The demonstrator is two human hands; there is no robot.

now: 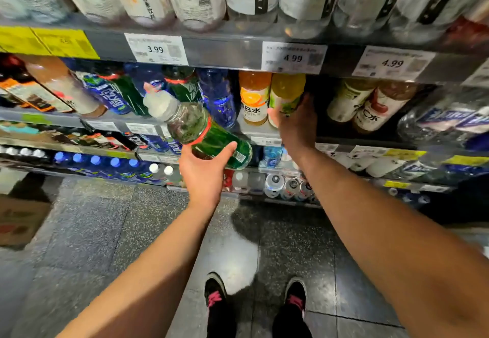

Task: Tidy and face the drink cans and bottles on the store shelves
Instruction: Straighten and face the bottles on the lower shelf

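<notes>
Standing at the drinks shelves point(225, 54), person's got a green-label bottle point(201, 128) tilted mid-frame, left hand point(203, 171) clamped round its base. Right hand point(297, 122), just right of centre, wraps fingers on a yellow juice bottle point(285, 91) beside the orange juice bottle point(254, 97).

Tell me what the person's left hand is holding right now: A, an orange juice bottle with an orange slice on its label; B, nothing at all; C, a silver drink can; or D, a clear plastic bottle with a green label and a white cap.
D: the left hand grips the clear plastic bottle with a green label and white cap from below, tilted, out in front of the shelf, while the right hand reaches to the yellow-green juice bottle.
</notes>
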